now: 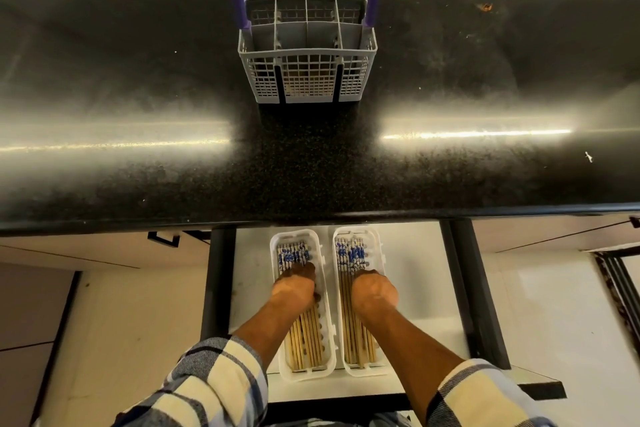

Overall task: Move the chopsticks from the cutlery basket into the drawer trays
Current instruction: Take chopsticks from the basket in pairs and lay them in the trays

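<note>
Left hand (294,282) and right hand (372,289) rest on chopsticks (304,340) in the two trays (325,302); each grip's closure cannot be told. Basket (306,80) looks empty. Level the sticks parallel beneath each grip.

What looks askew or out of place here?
Nothing much: the left tray sits slightly tilted beside the straighter right tray; chopsticks lie lengthwise in both. The cutlery basket stands upright.
</note>
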`<state>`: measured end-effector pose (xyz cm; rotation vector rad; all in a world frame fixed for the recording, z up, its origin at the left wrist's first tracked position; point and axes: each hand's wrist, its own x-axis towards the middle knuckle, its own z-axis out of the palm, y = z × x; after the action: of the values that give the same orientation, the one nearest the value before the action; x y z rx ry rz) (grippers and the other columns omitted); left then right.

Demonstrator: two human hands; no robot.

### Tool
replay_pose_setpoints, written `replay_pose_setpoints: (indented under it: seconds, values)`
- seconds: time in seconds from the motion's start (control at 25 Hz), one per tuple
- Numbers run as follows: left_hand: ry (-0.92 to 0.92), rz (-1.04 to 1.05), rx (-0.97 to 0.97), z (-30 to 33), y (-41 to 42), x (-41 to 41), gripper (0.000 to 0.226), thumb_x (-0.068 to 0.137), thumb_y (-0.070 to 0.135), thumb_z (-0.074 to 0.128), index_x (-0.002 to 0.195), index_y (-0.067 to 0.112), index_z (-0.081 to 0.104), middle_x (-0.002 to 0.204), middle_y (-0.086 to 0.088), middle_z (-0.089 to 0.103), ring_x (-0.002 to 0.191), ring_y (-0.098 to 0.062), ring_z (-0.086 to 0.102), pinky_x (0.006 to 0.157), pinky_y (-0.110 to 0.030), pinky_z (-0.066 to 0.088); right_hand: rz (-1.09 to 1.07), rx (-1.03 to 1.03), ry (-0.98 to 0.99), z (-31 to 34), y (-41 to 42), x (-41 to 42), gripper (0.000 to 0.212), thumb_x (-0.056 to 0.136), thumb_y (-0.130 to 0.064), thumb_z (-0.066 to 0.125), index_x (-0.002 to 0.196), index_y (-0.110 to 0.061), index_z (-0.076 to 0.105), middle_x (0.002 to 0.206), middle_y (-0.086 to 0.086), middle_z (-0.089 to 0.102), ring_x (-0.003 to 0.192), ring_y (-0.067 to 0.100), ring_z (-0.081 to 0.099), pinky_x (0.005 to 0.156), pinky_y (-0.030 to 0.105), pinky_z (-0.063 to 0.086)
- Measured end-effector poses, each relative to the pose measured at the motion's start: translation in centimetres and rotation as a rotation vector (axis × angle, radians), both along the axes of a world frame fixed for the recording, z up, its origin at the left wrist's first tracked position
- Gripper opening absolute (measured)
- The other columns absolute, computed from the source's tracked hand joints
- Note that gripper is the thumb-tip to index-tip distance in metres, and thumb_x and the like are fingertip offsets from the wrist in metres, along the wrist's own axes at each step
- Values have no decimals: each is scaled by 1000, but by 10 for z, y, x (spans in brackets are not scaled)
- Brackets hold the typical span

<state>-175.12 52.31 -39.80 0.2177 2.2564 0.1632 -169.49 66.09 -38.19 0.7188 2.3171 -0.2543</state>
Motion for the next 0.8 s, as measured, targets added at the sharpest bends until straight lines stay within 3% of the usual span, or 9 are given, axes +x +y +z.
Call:
replay_pose_setpoints:
  seconds: [0.12,0.4,0.8]
  values:
    - [-14,-83,-37,1,4,4,54,85,28,70,132,18,47,123,-9,57,111,-29,59,94,-43,52,-25,-19,6,0,-5,1,17,96,-18,56,107,-12,68,106,6,70,95,20,68,81,29,54]
    - [10,-245,-198,0,13,18,32,93,22,61,122,9,59,115,-11,67,104,-28,64,84,-37,51,-49,-20,32,1,-4,6,21,98,-19,53,112,-12,67,111,6,70,99,21,68,82,30,55]
    - [29,-150,-172,1,7,22,31,91,26,66,118,12,62,111,-8,66,102,-25,65,86,-35,53,15,-44,141,4,-6,10,19,97,-21,55,111,-15,66,106,5,71,94,22,69,80,32,56]
